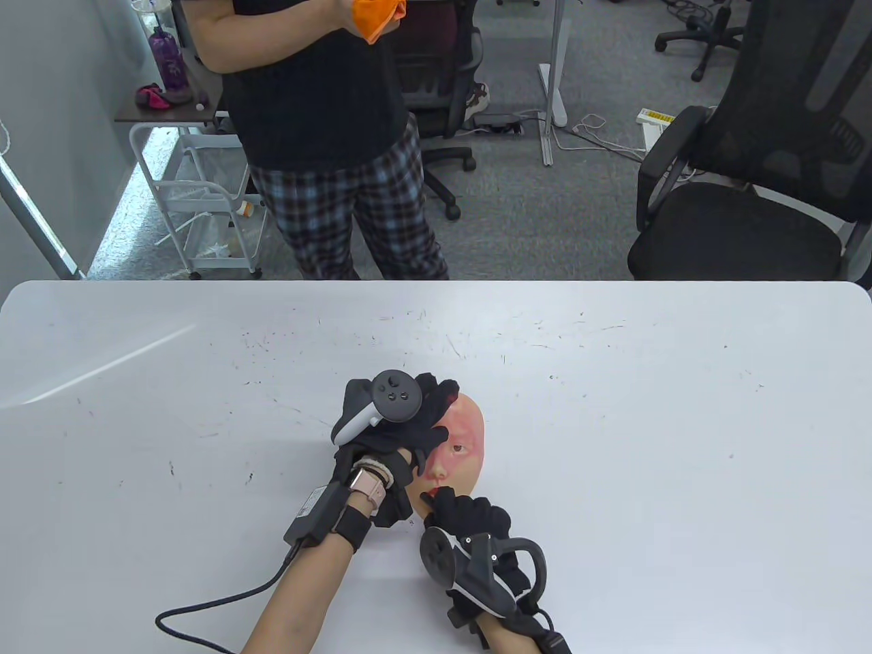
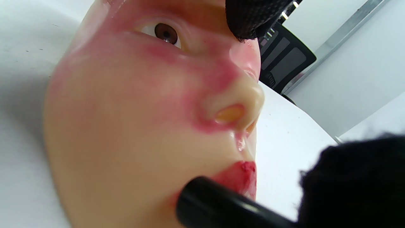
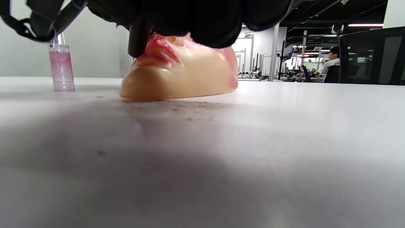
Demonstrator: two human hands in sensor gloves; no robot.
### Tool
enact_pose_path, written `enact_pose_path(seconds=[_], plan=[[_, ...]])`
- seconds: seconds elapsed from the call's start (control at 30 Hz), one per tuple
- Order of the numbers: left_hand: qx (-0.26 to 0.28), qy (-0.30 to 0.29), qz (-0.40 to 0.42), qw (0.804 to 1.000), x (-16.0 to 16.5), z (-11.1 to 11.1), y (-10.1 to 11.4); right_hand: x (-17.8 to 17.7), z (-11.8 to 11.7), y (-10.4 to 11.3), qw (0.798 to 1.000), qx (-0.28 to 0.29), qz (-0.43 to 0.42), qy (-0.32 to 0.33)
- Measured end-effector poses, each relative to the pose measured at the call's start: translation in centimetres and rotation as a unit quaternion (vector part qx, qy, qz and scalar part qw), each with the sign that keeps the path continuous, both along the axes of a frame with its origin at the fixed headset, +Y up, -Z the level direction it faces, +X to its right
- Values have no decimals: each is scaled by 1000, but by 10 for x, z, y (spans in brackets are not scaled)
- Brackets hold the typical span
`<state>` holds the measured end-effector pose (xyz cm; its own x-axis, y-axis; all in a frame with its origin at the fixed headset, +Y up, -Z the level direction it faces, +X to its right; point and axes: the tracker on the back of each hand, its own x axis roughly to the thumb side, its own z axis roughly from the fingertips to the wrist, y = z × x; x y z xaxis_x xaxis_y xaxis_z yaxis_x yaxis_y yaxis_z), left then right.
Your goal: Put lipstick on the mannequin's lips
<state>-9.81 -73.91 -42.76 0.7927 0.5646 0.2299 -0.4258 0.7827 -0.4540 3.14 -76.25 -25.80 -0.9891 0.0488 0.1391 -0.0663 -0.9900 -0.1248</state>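
Lipstick [image 2: 215, 205] black, tip on red lips [image 2: 239, 177] of mask [image 1: 458, 443], just ahead of right hand [image 1: 470, 538], which grips it. Mask flat on table [image 1: 613, 381], under left hand [image 1: 398, 426]; fingers spread, pressing forehead. Pink bottle [image 3: 61, 68] beyond mask.

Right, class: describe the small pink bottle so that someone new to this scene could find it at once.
Start at the white table and find the mannequin face lying on it. In the right wrist view, the pink bottle stands upright to the face's left, apart from it. It is the only translucent pink cylinder there, unlike the black lipstick tube at the lips.
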Motion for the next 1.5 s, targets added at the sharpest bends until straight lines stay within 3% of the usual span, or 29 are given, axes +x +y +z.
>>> enact_pose_path(seconds=[0.17, 0.37, 0.5, 0.77, 0.93, 1.17, 1.37, 1.5], plan=[[0, 1, -1, 1000, 0, 0, 0, 10, 5, 2, 1000, 25, -1, -20], [-1, 2, 1, 1000, 0, 0, 0, 19, 2, 1, 999, 4, -3, -49], [0, 1, 0, 1000, 0, 0, 0, 19, 3, 2, 999, 14, -26, -23], [-1, 1, 0, 1000, 0, 0, 0, 21, 1, 1, 999, -3, -17, -44], [-1, 0, 0, 1000, 0, 0, 0, 10, 6, 3, 1000, 30, 4, -8], [1, -1, -1, 1000, 0, 0, 0, -8, -2, 1, 1000, -4, 26, 11], [0, 0, -1, 1000, 0, 0, 0, 4, 7, 5, 999, 44, 5, -7], [0, 1, -1, 1000, 0, 0, 0, 1, 7, 5, 999, 43, 17, -1]])
